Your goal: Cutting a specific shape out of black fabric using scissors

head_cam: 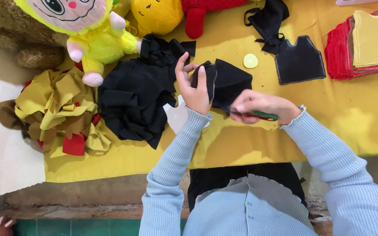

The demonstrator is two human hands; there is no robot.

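**Inspector:** The work surface is a table under a yellow cloth, with soft toys along the far edge, among them a yellow plush doll. Your cut black panel lies flat and apart, outline showing, beside a stack of red and yellow felt pieces; stock is kept to your right, waste to your left.

**Operator:** And the heaps?

**Inspector:** The scrap pile of mustard and red offcuts sits well clear of your hands, and the heap of black fabric lies just beside your left hand, within reach. A round yellow disc rests near the far edge of the piece you hold.

**Operator:** My grip?

**Inspector:** Your left hand's fingers are closed on the black fabric piece, thumb and forefinger pinching the upper edge and lifting it off the cloth, probably so that its edge is free. Your right hand is curled shut round a green-handled tool, held low against the piece's near edge; I cannot tell its kind.
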